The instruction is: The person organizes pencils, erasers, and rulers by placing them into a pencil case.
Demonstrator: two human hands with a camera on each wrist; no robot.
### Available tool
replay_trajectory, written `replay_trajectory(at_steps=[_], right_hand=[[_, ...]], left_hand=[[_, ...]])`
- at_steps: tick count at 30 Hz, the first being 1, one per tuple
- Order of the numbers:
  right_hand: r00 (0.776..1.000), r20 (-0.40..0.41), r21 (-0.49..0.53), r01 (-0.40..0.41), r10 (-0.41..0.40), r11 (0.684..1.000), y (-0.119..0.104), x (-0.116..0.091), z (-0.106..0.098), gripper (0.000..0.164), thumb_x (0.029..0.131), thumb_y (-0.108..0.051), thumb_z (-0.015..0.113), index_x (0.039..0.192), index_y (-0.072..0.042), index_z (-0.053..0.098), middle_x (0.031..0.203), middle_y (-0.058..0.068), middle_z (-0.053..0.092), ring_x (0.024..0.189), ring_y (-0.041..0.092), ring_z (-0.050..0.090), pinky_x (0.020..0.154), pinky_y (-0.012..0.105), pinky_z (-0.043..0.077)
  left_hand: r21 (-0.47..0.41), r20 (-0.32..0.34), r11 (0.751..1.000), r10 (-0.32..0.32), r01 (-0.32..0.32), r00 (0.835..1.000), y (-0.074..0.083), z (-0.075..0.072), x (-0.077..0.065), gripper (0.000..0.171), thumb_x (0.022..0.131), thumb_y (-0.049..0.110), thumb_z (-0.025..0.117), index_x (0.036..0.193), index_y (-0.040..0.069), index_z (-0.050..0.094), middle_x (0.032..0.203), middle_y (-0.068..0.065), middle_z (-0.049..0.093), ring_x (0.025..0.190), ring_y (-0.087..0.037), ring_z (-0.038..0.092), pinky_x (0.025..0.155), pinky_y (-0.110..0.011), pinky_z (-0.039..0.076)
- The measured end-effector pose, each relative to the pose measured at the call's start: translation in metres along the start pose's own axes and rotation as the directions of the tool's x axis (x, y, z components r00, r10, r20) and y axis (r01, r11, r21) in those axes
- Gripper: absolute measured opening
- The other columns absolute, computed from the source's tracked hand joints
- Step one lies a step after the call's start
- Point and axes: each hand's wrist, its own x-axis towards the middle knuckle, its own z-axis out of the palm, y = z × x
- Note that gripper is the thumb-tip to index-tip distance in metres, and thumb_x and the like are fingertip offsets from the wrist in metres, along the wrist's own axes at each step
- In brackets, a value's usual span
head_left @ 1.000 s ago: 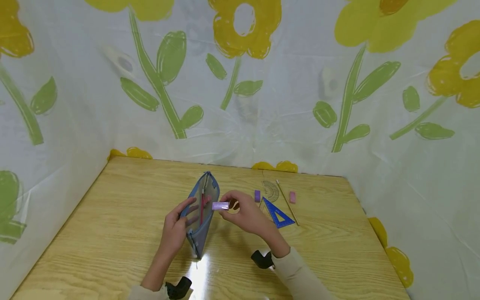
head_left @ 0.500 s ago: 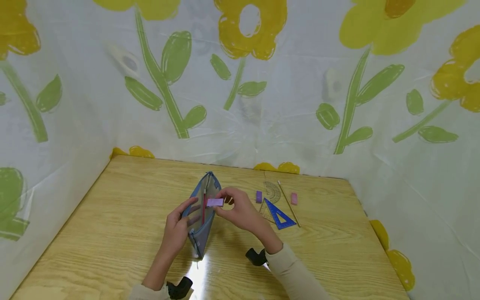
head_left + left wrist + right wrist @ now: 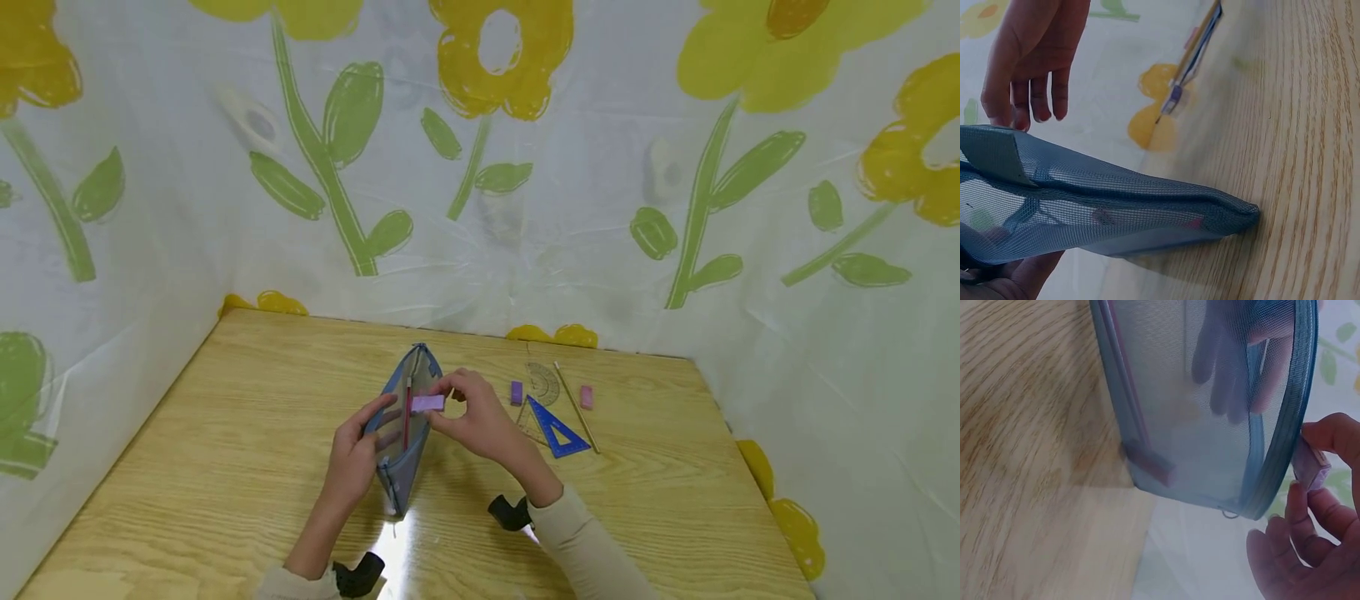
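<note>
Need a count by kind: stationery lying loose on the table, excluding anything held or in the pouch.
Eraser-like blocks: 2 (small purple rectangular block, small pink rectangular block)
Set squares: 2 (blue plastic triangle, clear plastic triangle)
Protractors: 1 (clear plastic half-disc)
Pencils: 1 (thin gold-coloured pencil)
Total: 6

Looks like fine, see-through mesh on the pouch (image 3: 1160,419), edged with denser woven tape. Smooth, faintly shiny on the purple block (image 3: 428,403). Grained like wood across the counter (image 3: 225,433), glossy enough to throw back glare. Rigid, clear plastic, apparently, in the protractor (image 3: 550,382); blue plastic in the set square (image 3: 545,421). Matt cloth at the sleeve (image 3: 592,550); creased, slightly sheeny sheeting along the wall (image 3: 585,192).
</note>
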Motion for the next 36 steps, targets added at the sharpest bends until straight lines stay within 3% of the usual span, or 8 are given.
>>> replay_trajectory(at_steps=[7,16,20,24,27,36], right_hand=[[1.0,-0.006,-0.013,-0.016,0.016,1.0,0.0,-0.005,0.0,0.02,0.093,-0.017,0.073,0.11,-0.009,0.07,0.102,0.009,0.062,0.092,0.016,0.052,0.081,0.033,0.051],[0.998,-0.055,0.038,-0.022,0.024,0.999,0.005,-0.013,-0.001,0.019,0.093,-0.017,0.074,0.109,-0.009,0.071,0.1,0.0,0.06,0.091,0.015,0.054,0.082,0.031,0.053],[0.997,-0.075,0.079,-0.009,0.015,0.997,0.008,-0.017,-0.001,0.02,0.093,-0.015,0.073,0.111,-0.008,0.07,0.101,0.006,0.063,0.092,0.016,0.056,0.084,0.033,0.054],[0.996,-0.091,0.109,-0.007,0.017,0.994,0.012,-0.021,-0.002,0.02,0.093,-0.013,0.072,0.113,-0.008,0.07,0.103,0.014,0.065,0.094,0.026,0.059,0.085,0.034,0.054],[0.995,-0.098,0.11,-0.008,0.019,0.994,0.015,-0.023,-0.002,0.02,0.093,-0.013,0.072,0.113,-0.008,0.07,0.103,0.011,0.066,0.096,0.034,0.061,0.085,0.033,0.055],[0.995,-0.089,0.128,-0.026,0.038,0.991,0.02,-0.032,-0.004,0.02,0.096,-0.012,0.068,0.116,-0.008,0.068,0.108,0.014,0.067,0.097,0.032,0.061,0.087,0.05,0.057]], left_hand=[[0.0,0.008,0.999,-0.036,0.036,0.999,0.0,0.0,-0.001,0.06,0.09,-0.016,0.022,0.145,-0.011,0.047,0.15,-0.027,0.046,0.131,-0.044,0.052,0.1,-0.041,0.057],[0.021,0.017,0.999,-0.028,0.028,0.999,0.002,0.0,-0.003,0.058,0.093,-0.014,0.022,0.146,-0.01,0.046,0.151,-0.027,0.046,0.13,-0.047,0.052,0.101,-0.044,0.055],[0.018,0.022,0.999,-0.028,0.028,0.999,0.002,0.0,-0.002,0.058,0.094,-0.014,0.021,0.146,-0.01,0.046,0.151,-0.026,0.046,0.131,-0.046,0.051,0.101,-0.044,0.055],[0.016,0.024,0.999,-0.033,0.033,0.999,0.002,-0.001,-0.001,0.059,0.093,-0.014,0.021,0.146,-0.01,0.046,0.151,-0.026,0.045,0.131,-0.044,0.052,0.101,-0.043,0.055],[0.014,0.025,0.999,-0.032,0.031,0.999,0.002,-0.001,0.0,0.059,0.093,-0.014,0.021,0.146,-0.01,0.046,0.151,-0.026,0.045,0.131,-0.044,0.052,0.102,-0.043,0.055],[0.024,0.028,0.999,-0.029,0.028,0.999,0.002,-0.001,-0.001,0.059,0.093,-0.014,0.021,0.147,-0.01,0.044,0.152,-0.027,0.044,0.132,-0.045,0.051,0.103,-0.045,0.054]])
